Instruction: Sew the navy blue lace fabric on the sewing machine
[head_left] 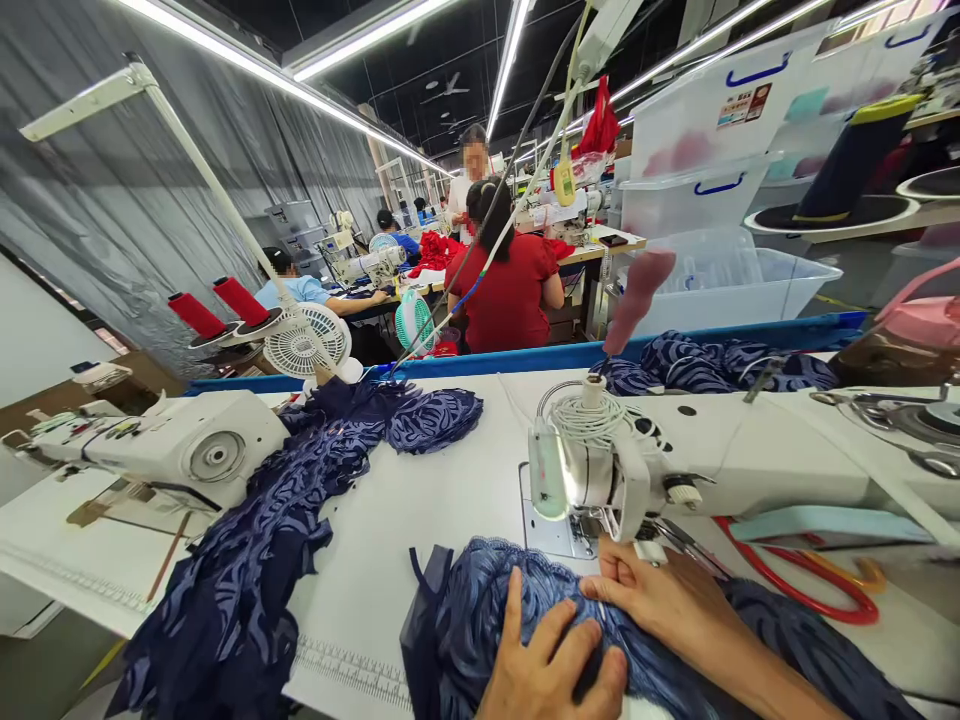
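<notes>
Second sewing machine [172, 440] at left of frame, white. Long pile of navy patterned cloth [300, 500] trailing from centre down to lower left. Two red thread cones [217, 308] at left, small white desk fan [304, 345] beside them. Person in red top [510, 290] seated at upper centre, back turned; another person in light blue [296, 285] left of them. Clear storage bins [712, 130] stacked at upper right. Red-handled scissors [810, 585] at lower right. Grey curtain [112, 200] across upper left. Printed ruler strip [352, 670] at lower centre.

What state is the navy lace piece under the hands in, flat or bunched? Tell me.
Bunched. The navy lace piece lies gathered in folds by the sewing machine, with the left hand pressing it down and the right hand pinching its edge.
</notes>
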